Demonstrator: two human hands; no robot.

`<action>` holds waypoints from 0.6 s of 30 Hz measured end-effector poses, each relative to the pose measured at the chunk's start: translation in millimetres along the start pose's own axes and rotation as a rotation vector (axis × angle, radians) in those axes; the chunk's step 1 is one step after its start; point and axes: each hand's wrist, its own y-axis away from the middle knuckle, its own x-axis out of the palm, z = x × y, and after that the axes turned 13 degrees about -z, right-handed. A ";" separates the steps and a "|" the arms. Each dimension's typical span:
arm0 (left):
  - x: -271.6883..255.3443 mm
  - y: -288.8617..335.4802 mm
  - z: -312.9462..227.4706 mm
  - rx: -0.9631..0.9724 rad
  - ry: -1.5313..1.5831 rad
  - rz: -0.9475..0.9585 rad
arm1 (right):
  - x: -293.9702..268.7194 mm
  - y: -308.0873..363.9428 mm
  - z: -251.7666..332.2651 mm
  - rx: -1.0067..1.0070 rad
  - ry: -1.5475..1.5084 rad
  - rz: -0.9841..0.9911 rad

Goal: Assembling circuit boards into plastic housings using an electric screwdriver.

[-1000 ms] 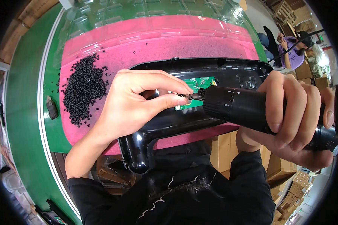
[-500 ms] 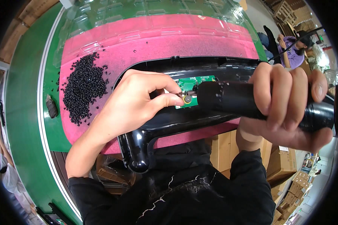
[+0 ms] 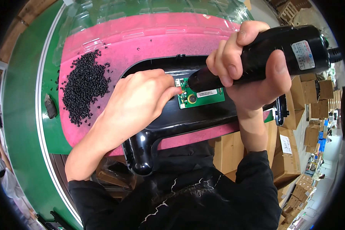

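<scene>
The electric screwdriver (image 3: 274,42) is black with a white label (image 3: 303,55). The circuit board (image 3: 205,100) is green, bearing a white sticker (image 3: 207,93) and white connectors (image 3: 177,82). The housing shell (image 3: 168,123) is glossy black, the screws (image 3: 83,90) black. The mat (image 3: 132,55) is pink with dark smudges, the tabletop (image 3: 21,119) green. Jagged white streaks run across the black T-shirt (image 3: 214,209).

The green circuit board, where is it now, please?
In the head view, the green circuit board lies in the black shell, right of the left hand, partly covered by the black driver.

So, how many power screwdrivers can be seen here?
1: the power screwdriver in the right hand, its nose at the green circuit board. Others may be hidden.
</scene>
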 end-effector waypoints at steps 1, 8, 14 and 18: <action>-1.2 0.2 0.6 0.006 0.014 0.022 | 1.6 -0.9 0.5 0.002 0.002 0.002; -1.0 3.5 0.1 0.072 0.025 0.034 | 17.5 -7.6 -2.5 0.030 0.224 0.123; 1.0 4.8 0.3 0.042 0.021 -0.028 | 20.1 -4.1 -0.9 -0.008 0.204 0.113; -3.9 -0.2 -1.2 0.101 -0.020 0.092 | 17.2 -8.0 0.7 0.003 0.188 0.155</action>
